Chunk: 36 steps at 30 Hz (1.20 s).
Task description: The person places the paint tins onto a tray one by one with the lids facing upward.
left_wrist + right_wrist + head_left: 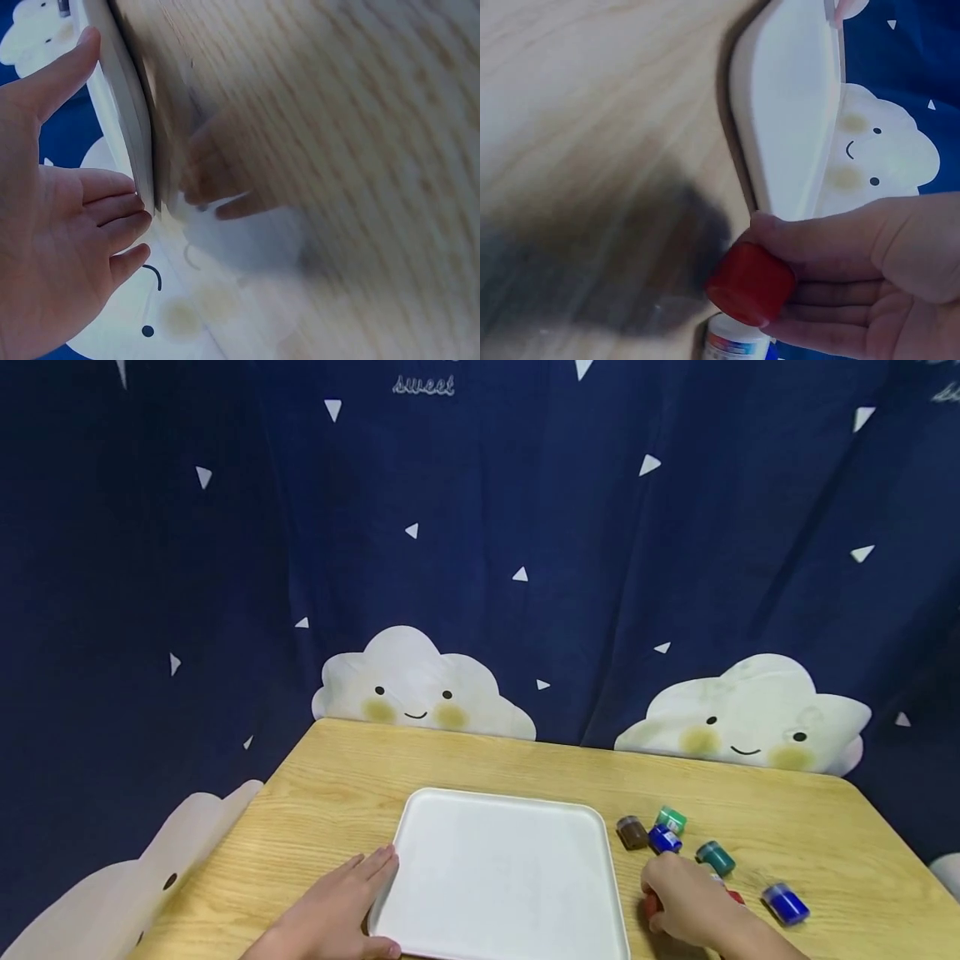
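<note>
A white square tray (502, 877) lies on the wooden table with nothing on it. My left hand (333, 902) is at its left edge, fingers straight; the left wrist view shows the fingertips right at the tray's side (127, 112). To the right of the tray, my right hand (693, 897) pinches a small red paint jar (751, 283) between thumb and fingers, close over the table. Beneath that jar in the right wrist view stands a small white labelled jar (735, 339). Part of the red jar is hidden by the fingers in the head view.
Around my right hand lie several small paint jars: brown (632, 832), green (671, 819), blue (664, 838), teal (716, 857) and another blue one (785, 903) farther right. A dark blue curtain (465, 593) with clouds hangs behind the table (352, 768).
</note>
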Motion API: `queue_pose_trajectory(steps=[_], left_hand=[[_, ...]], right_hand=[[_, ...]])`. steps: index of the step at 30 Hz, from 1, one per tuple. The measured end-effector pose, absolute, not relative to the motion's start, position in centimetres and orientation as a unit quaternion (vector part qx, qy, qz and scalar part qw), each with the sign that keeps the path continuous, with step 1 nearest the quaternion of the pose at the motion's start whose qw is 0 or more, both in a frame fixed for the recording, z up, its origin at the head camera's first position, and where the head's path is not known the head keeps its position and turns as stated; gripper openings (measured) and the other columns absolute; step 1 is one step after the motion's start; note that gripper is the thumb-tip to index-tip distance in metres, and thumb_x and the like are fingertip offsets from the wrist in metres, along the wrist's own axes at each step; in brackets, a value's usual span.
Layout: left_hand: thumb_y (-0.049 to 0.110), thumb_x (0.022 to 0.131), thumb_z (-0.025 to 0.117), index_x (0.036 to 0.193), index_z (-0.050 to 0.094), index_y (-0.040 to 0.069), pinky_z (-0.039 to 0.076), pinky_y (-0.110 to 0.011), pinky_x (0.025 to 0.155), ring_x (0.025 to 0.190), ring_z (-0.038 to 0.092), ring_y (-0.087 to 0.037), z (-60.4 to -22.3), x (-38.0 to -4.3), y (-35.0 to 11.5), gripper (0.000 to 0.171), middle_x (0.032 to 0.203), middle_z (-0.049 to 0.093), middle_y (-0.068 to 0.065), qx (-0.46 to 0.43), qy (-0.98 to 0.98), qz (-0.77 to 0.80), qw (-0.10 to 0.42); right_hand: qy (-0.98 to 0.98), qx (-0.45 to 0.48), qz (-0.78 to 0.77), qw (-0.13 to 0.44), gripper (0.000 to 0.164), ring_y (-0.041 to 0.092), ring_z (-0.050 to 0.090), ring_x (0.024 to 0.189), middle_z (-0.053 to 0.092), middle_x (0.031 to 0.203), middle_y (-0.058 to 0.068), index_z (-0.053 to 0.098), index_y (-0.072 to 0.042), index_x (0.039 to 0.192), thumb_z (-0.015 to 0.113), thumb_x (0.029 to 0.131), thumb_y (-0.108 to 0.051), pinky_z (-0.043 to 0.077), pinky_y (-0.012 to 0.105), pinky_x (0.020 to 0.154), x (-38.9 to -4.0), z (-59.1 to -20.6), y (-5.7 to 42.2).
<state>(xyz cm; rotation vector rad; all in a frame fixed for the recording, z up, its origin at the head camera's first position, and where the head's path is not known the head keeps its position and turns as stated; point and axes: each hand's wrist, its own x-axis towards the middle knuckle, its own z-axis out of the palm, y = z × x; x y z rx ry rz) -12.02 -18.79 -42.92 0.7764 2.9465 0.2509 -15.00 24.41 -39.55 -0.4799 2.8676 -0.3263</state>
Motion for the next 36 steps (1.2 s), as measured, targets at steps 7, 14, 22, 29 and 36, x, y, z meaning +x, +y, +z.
queue_pose_trajectory(steps=[7, 14, 22, 29, 36], left_hand=[[0.069, 0.07, 0.067, 0.141, 0.044, -0.002, 0.044, -0.056, 0.102, 0.13, 0.049, -0.039, -43.1, -12.2, -19.1, 0.103, 0.147, 0.046, -0.018, 0.26, 0.961, 0.08, 0.044], [0.07, 0.071, 0.067, 0.139, 0.047, -0.002, 0.045, -0.053, 0.104, 0.13, 0.05, -0.036, -43.5, -12.4, -19.1, 0.101, 0.145, 0.049, -0.017, 0.268, 0.961, 0.06, 0.038], [0.069, 0.069, 0.069, 0.138, 0.048, -0.002, 0.045, -0.052, 0.103, 0.128, 0.052, -0.036, -43.3, -12.4, -18.9, 0.101, 0.144, 0.05, -0.017, 0.267, 0.962, 0.058, 0.024], [0.067, 0.067, 0.071, 0.138, 0.047, -0.004, 0.042, -0.053, 0.107, 0.131, 0.05, -0.035, -42.9, -12.3, -18.7, 0.103, 0.144, 0.05, -0.018, 0.259, 0.963, 0.065, 0.03], [0.067, 0.068, 0.071, 0.138, 0.048, -0.004, 0.043, -0.051, 0.107, 0.131, 0.05, -0.034, -42.8, -12.3, -18.5, 0.103, 0.144, 0.05, -0.018, 0.263, 0.962, 0.066, 0.028]], right_hand=[[0.95, -0.248, -0.15, 0.12, 0.026, -0.001, 0.042, 0.054, 0.053, 0.06, -0.012, 0.061, -0.016, 0.065, 0.086, 0.063, -0.008, 0.037, 0.018, 0.046, -15.7, -38.3, 24.9], [0.933, -0.296, -0.159, 0.128, 0.021, -0.004, 0.044, 0.059, 0.057, 0.067, -0.012, 0.066, -0.015, 0.073, 0.085, 0.066, -0.012, 0.04, 0.016, 0.049, -17.1, -37.7, 24.9], [0.916, -0.351, -0.168, 0.092, 0.02, -0.005, 0.045, 0.063, 0.061, 0.071, -0.011, 0.07, -0.011, 0.078, 0.085, 0.065, -0.011, 0.041, 0.014, 0.053, -18.6, -37.0, 24.3], [0.903, -0.378, -0.186, 0.079, 0.022, -0.003, 0.051, 0.063, 0.066, 0.071, -0.008, 0.071, -0.009, 0.081, 0.086, 0.064, -0.01, 0.044, 0.013, 0.054, -19.9, -36.3, 23.1], [0.885, -0.381, -0.242, 0.112, 0.026, 0.0, 0.061, 0.068, 0.072, 0.078, -0.001, 0.072, -0.004, 0.088, 0.085, 0.067, -0.009, 0.052, 0.014, 0.059, -20.9, -36.4, 22.5]])
